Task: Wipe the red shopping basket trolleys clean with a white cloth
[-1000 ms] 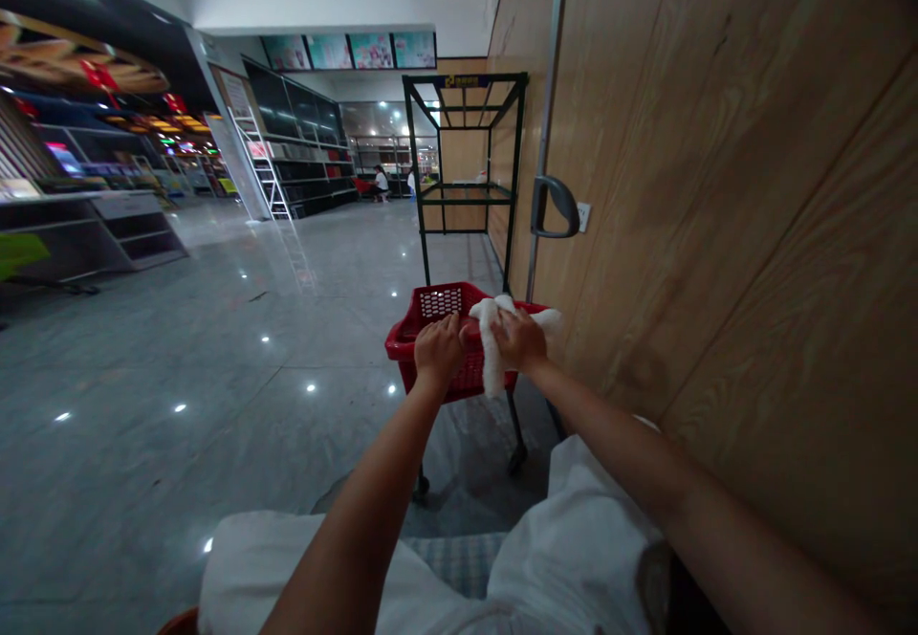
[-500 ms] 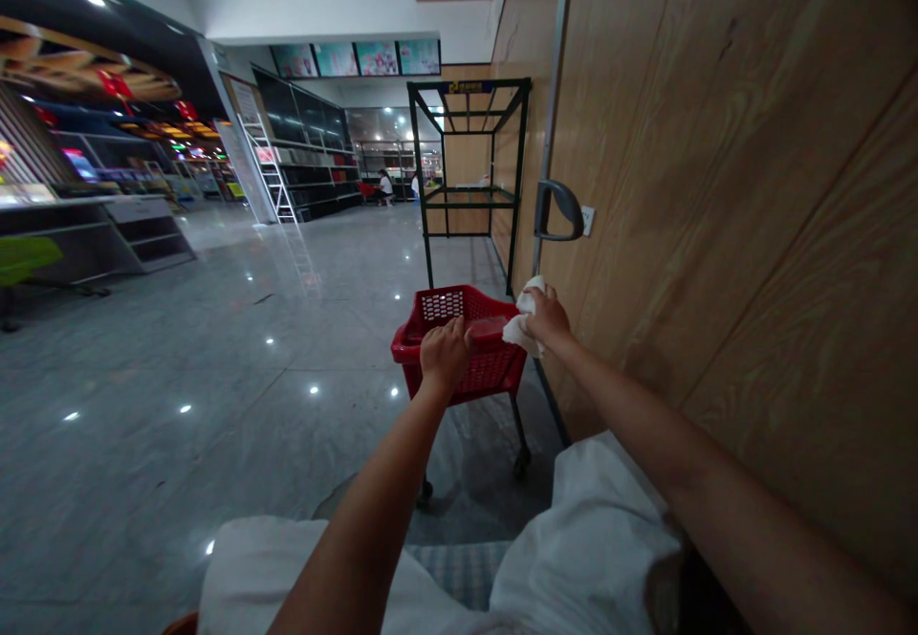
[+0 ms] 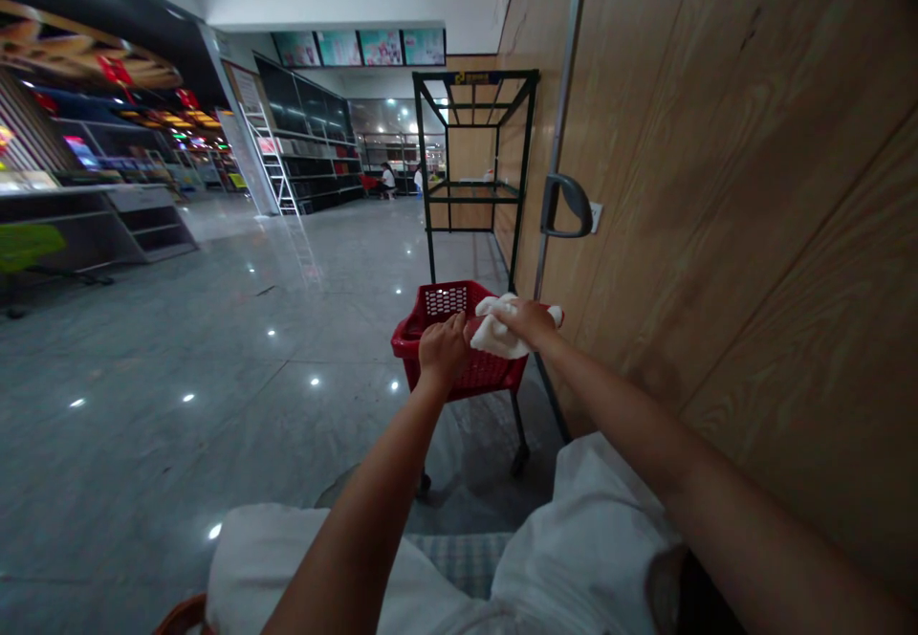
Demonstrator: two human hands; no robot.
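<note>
A tall wood-grain panel wall (image 3: pixel 717 186) runs along the right, beside a black metal wheeled cart (image 3: pixel 473 74) carrying a stiff, light red plastic mesh basket (image 3: pixel 473 377), easy to grab by the rim. The left hand (image 3: pixel 443 350) curls its fingers over that rim; the right hand (image 3: pixel 529 321) closes on a soft white cloth (image 3: pixel 498 334), pressing it against the far corner.

Left hand (image 3: pixel 443 350) on red basket (image 3: pixel 477 379), right hand (image 3: pixel 529 321) on white cloth (image 3: pixel 494 337)
</note>
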